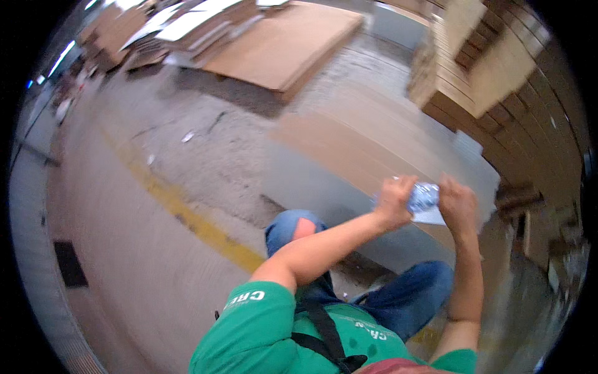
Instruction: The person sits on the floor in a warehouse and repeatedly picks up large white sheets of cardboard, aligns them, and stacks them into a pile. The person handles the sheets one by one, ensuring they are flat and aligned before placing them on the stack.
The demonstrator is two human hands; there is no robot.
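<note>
The left hand and right hand are closed on opposite ends of one crumpled clear plastic piece, held between them over the right part of one low cardboard stack. One white sheet shows just on its near side. Farther off lies one brown board pile; at right, cardboard bundles stand, too blurred to count. One yellow floor line runs at left.

My left hand and right hand grip a clear bluish plastic item above flat cardboard. Yellow floor line left; cardboard stacks right; brown board pile far.
</note>
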